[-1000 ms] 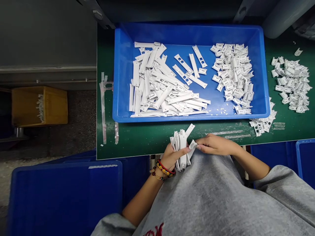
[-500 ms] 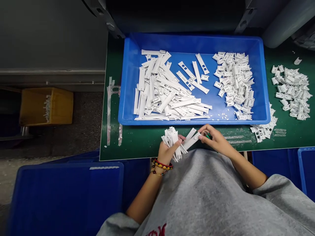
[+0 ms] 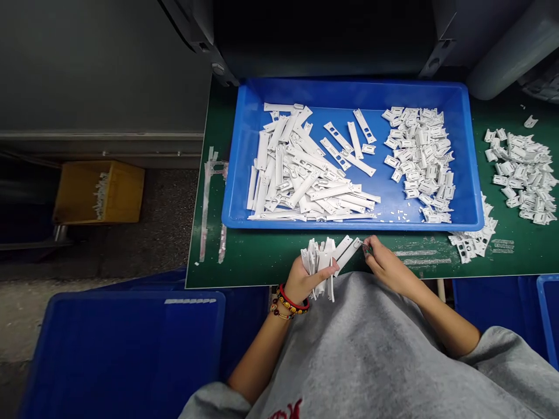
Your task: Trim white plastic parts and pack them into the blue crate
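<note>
A bundle of long white plastic strips (image 3: 322,256) is clasped in my left hand (image 3: 303,280), thumb across the front. Two strips stick out of it toward the right, side by side; the nearer one (image 3: 348,256) has a slot by its far end. My right hand (image 3: 386,263) is closed in a pinch at that end, with a thin tip showing by the fingertips. What the pinch holds is mostly hidden. Both hands are over the front edge of the green table (image 3: 257,262), just below a blue tray (image 3: 305,226).
Long white strips (image 3: 301,169) heap in the tray's left side, short white clips (image 3: 421,145) in its right, with small white scraps between. More clips (image 3: 524,169) and flat white pieces (image 3: 476,238) lie right of it. Blue bins (image 3: 131,349) stand below; a yellow bin (image 3: 126,192) is at left.
My right fingers have drawn together into a pinch at the strip's end; a bit of green that showed in them is now hidden. The bundle is more upright. The whole view has shifted slightly.
</note>
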Motion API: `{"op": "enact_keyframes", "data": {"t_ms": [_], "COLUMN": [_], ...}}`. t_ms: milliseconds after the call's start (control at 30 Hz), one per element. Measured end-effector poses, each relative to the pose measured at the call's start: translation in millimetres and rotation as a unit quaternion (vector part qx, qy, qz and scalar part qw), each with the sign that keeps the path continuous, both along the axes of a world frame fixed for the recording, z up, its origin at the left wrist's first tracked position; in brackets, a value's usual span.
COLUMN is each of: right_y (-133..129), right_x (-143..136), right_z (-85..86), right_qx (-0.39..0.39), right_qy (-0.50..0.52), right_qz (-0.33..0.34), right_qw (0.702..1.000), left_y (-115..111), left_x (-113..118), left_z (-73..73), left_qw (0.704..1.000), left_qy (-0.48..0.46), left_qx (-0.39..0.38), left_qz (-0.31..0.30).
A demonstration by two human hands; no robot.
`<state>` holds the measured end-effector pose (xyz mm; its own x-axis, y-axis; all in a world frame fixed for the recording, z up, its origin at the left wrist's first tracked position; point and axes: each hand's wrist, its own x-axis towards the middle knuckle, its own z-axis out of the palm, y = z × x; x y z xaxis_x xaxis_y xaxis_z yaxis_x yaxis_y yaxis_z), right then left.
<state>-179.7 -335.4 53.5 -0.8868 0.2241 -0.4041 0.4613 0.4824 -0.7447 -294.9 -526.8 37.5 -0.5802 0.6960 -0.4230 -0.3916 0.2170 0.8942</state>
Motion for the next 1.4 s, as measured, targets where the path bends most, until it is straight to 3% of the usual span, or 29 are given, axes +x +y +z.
{"op": "enact_keyframes", "data": {"t_ms": [133,200,400,567,700,867,1033,1400], "right_y": [-1,-4,-6,-4,-4,0,4,-6], "right_x": [-3,-5,-3,2,2,2,4,6], "right_z": [30.6,39.3,48.8,59.3,67.2,70.7,70.6,62.6], "right_qx": [-0.119,-0.126,0.001,0.07,0.082,0.079,0.025,0.063], "right_qy": [0.021,0.038,0.162,0.211,0.234,0.225,0.187,0.258], "right_qz": [0.045,0.051,0.061,0.075,0.118,0.161,0.19,0.124], "right_qw": [0.992,0.99,0.985,0.972,0.962,0.958,0.964,0.956], "left_y": [0,0,0,-3,-3,-4,-7,-7], "left_x": [1,1,0,-3,-5,-5,-5,-4], "left_z": [3.4,6.1,19.4,27.8,31.0,32.4,30.3,28.5], "left_qw": [1.0,0.999,0.997,0.977,0.952,0.941,0.936,0.934], "left_qy": [0.019,0.035,0.063,0.207,0.291,0.319,0.332,0.331], "left_qx": [0.023,0.031,0.021,0.047,0.087,0.107,0.114,0.131], "left_qz": [0.004,-0.003,-0.044,-0.033,-0.036,-0.045,-0.044,-0.039]}}
